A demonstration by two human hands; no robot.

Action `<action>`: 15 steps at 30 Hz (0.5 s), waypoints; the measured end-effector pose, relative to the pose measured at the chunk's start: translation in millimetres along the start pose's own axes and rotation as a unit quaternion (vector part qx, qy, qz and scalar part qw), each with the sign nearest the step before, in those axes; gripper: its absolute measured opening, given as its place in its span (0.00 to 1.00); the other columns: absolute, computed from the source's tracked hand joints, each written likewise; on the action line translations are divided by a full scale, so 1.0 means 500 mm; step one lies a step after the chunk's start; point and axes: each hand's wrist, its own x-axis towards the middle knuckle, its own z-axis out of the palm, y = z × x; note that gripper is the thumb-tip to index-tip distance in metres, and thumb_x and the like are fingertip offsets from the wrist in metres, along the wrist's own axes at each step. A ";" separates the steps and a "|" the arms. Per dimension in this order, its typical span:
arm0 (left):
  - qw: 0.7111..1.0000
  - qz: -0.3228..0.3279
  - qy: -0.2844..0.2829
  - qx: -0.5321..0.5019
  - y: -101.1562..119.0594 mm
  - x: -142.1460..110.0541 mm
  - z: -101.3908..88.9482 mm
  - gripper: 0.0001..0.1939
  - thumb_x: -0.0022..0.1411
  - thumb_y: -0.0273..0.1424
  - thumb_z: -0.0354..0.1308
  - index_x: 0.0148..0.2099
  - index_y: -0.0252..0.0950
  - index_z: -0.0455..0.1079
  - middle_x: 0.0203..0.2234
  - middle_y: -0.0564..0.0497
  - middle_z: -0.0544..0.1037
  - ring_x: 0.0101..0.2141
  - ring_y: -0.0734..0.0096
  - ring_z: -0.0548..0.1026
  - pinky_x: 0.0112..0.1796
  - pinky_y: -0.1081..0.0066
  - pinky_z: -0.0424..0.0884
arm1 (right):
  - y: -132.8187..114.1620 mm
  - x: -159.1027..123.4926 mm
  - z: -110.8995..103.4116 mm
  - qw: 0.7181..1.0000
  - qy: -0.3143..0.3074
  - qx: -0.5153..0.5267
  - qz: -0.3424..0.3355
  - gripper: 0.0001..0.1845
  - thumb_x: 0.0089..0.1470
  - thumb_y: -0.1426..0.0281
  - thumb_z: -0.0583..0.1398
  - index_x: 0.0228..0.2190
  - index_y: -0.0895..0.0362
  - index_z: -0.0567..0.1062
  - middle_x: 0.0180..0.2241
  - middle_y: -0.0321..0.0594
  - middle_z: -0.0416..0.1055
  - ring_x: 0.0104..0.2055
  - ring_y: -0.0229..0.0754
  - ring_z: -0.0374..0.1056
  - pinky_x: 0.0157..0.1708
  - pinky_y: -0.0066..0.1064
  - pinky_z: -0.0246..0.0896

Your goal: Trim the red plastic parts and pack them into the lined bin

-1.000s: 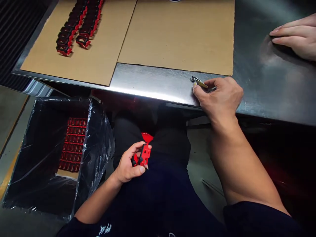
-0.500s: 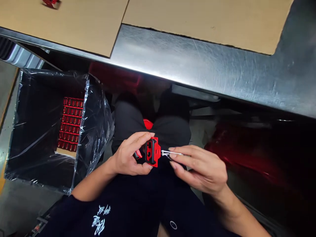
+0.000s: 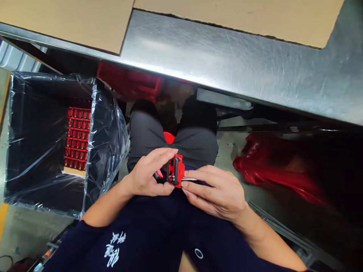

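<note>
Right hand [image 3: 214, 192] has come in now, pinching a thin metal clip [image 3: 189, 179] into the red plastic part [image 3: 176, 170], which the left hand [image 3: 147, 173] grips firmly; I see packed red rows [image 3: 78, 138] waiting in the plastic-lined carton [image 3: 107, 147].

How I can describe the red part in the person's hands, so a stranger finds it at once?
Below the steel table edge, over the person's lap, the left hand and right hand hold a red plastic part with dark openings. Unlike the rows of red parts in the plastic-lined box, it is in hand, with a thin metal strip at its side.
</note>
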 end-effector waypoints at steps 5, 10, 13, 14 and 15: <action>1.000 -0.003 0.012 -0.009 -0.004 -0.002 0.001 0.47 0.55 0.33 0.67 0.74 0.40 0.52 0.58 0.35 0.74 0.54 0.52 0.77 0.50 0.54 0.79 | 0.002 0.005 0.001 1.000 -0.007 -0.001 -0.001 0.06 0.56 0.74 0.67 0.37 0.55 0.82 0.37 0.44 0.83 0.29 0.39 0.76 0.28 0.30 0.74; 1.000 0.000 0.013 -0.013 -0.008 0.001 0.004 0.47 0.56 0.34 0.67 0.73 0.39 0.53 0.58 0.35 0.74 0.54 0.52 0.77 0.50 0.55 0.79 | 0.006 0.004 -0.004 1.000 -0.011 -0.003 -0.001 0.07 0.55 0.75 0.67 0.38 0.56 0.82 0.38 0.45 0.83 0.30 0.40 0.76 0.29 0.31 0.74; 1.000 -0.002 0.005 -0.012 -0.009 0.004 0.005 0.47 0.56 0.34 0.67 0.74 0.41 0.53 0.59 0.36 0.74 0.54 0.52 0.77 0.50 0.54 0.79 | 0.007 0.002 -0.005 1.000 -0.009 -0.004 0.001 0.07 0.56 0.74 0.67 0.38 0.55 0.82 0.38 0.44 0.83 0.30 0.39 0.76 0.29 0.30 0.73; 1.000 -0.004 0.003 -0.010 -0.009 0.004 0.006 0.47 0.56 0.34 0.67 0.74 0.41 0.53 0.58 0.36 0.74 0.54 0.52 0.77 0.50 0.54 0.79 | 0.007 0.001 -0.006 1.000 -0.009 -0.004 0.002 0.07 0.56 0.74 0.67 0.38 0.55 0.82 0.38 0.44 0.83 0.30 0.39 0.76 0.29 0.30 0.73; 1.000 -0.007 0.001 -0.008 -0.009 0.005 0.006 0.46 0.56 0.34 0.66 0.73 0.41 0.53 0.58 0.36 0.74 0.54 0.52 0.77 0.51 0.55 0.79 | 0.007 0.000 -0.006 1.000 -0.009 -0.004 0.004 0.07 0.56 0.74 0.67 0.39 0.55 0.82 0.38 0.44 0.83 0.30 0.39 0.76 0.29 0.30 0.73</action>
